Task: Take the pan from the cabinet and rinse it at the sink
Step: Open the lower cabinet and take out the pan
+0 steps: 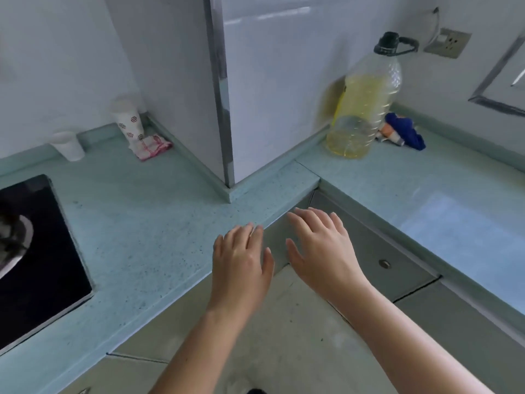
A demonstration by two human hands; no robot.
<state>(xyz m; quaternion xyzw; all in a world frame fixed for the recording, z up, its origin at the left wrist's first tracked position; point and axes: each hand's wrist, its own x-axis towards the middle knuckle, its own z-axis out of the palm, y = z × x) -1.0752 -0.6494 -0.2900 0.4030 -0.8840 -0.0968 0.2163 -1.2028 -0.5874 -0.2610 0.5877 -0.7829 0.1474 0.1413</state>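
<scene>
Blue counter (147,223) corner, no pan visible yet. Both my left hand (241,263) and right hand (324,248) hover empty, fingers spread. Guessing it's heavy, so grab the handle.

I see my left hand (241,260) and right hand (321,251) spread empty by the countertop (159,223) edge, with bare counter beyond them. The stove (37,257) blocks the counter's left, cups (68,145) and an oil bottle (360,103) its back.

left hand (241,258) empty, fingers spread | right hand (322,245) empty, spread | both by counter (159,223) corner
</scene>
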